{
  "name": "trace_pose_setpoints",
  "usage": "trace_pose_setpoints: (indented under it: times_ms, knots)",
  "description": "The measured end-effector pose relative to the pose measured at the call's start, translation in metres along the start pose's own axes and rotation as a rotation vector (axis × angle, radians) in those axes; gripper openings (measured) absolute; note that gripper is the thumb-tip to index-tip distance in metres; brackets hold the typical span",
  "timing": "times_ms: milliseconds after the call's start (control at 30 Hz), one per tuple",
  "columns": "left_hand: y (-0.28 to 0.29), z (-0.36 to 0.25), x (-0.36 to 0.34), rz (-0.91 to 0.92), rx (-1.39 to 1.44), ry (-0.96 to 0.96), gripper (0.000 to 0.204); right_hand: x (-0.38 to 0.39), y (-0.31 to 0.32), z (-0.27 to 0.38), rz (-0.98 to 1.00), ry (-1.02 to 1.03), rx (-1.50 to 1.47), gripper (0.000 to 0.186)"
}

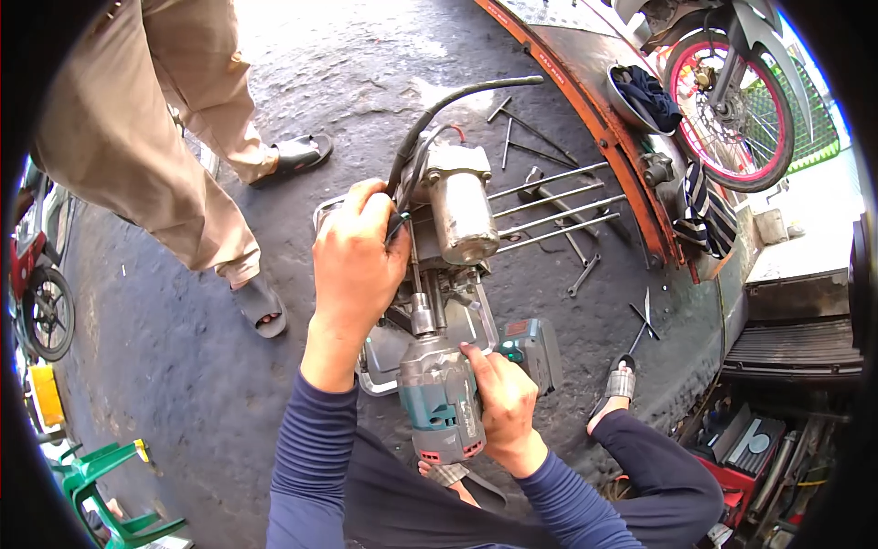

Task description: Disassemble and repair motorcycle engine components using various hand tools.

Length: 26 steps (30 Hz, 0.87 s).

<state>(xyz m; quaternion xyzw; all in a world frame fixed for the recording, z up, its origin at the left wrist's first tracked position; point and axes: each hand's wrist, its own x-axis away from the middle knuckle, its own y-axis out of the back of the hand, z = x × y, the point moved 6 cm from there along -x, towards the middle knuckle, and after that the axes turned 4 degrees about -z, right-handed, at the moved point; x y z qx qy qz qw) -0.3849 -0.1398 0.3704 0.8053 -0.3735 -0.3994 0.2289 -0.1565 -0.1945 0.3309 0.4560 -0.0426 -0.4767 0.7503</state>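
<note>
My right hand [505, 403] is wrapped round the handle of a grey and teal cordless impact wrench [430, 389]. Its battery [532, 355] sticks out to the right, and a socket [422, 316] on its nose points away from me at a long rod in a metal assembly. On that assembly a worn silver cylindrical motor [466, 215] stands beside my left hand [357, 256]. The left fingers are closed at a black cable [397, 222], which shows between finger and thumb; the rest of the grip is hidden. A thick black hose [457, 94] arches above.
An orange-edged lift platform [599, 128] lies at the far right, with T-handle wrenches [512, 133] and a spanner [585, 276] on the floor before it. Another person's legs [174, 137] stand at left. A motorcycle wheel [732, 110], green plastic stool [101, 485] and red toolbox [741, 485] surround me.
</note>
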Motion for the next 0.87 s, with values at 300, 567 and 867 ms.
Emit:
trace_pose_setpoints:
  times_ms: [300, 567, 867]
  knots:
    - [0.006, -0.011, 0.011, -0.050, -0.106, -0.035, 0.088, 0.004, 0.011, -0.005, -0.031, 0.069, -0.066, 0.048]
    - [0.040, -0.055, 0.001, -0.290, -0.164, -0.180, 0.119, 0.008, 0.033, 0.006, -0.177, 0.089, -0.188, 0.047]
    - [0.016, -0.041, -0.046, 0.024, 0.132, 0.101, 0.110, -0.023, 0.045, 0.010, -0.124, 0.009, -0.375, 0.065]
